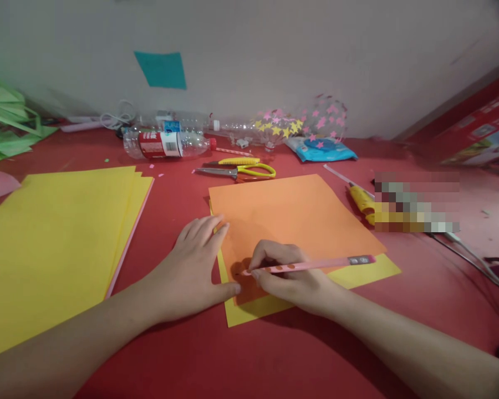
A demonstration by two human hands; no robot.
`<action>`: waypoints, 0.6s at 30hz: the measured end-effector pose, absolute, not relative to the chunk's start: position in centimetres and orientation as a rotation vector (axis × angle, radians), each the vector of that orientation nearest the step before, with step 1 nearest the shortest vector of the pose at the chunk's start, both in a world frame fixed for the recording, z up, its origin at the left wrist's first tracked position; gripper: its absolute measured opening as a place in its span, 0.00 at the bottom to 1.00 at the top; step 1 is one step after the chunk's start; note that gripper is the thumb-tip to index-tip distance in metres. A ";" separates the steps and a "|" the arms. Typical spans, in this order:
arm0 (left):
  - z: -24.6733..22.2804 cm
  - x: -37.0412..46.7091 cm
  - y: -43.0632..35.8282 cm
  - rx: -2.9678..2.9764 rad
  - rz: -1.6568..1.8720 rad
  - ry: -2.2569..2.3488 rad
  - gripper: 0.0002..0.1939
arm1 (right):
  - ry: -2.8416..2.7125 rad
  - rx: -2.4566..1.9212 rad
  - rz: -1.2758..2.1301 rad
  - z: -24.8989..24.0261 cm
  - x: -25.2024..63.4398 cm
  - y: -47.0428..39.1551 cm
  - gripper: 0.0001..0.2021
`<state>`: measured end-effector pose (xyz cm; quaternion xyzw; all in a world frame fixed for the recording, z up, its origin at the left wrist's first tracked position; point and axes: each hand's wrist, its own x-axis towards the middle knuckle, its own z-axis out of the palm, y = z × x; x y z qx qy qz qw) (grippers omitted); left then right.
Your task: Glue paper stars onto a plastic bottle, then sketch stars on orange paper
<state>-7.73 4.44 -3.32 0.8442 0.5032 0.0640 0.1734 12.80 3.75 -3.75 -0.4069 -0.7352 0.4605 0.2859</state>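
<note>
My right hand (295, 277) grips a pink pencil (324, 265) with a dark pink eraser at its end. The pencil's tip points left, at or just above an orange sheet of paper (291, 216). Beneath that sheet lies a yellow sheet (370, 271), showing along the near and right edges. Flat across the left edge of the sheets rests my left hand (195, 266), fingers extended and thumb apart, holding nothing.
Yellow paper (66, 238) is stacked at left. Beyond the orange sheet lie scissors (237, 172), a yellow cutter (239, 161) and a plastic bottle (162, 144). A yellow glue gun (361, 200) lies right, near cables. A blue packet (322, 149) sits by the wall.
</note>
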 end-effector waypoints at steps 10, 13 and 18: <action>-3.5 -7.8 4.4 2.380 0.199 1.419 0.47 | -1.990 -1.076 1.255 -3.5 12.8 3.9 0.05; -3.4 -7.7 4.3 2.380 0.205 1.421 0.46 | -1.976 -1.089 1.237 -3.5 12.6 3.9 0.05; -3.3 -7.8 4.3 2.360 0.222 1.423 0.45 | -1.939 -1.134 1.205 -3.9 12.5 3.9 0.04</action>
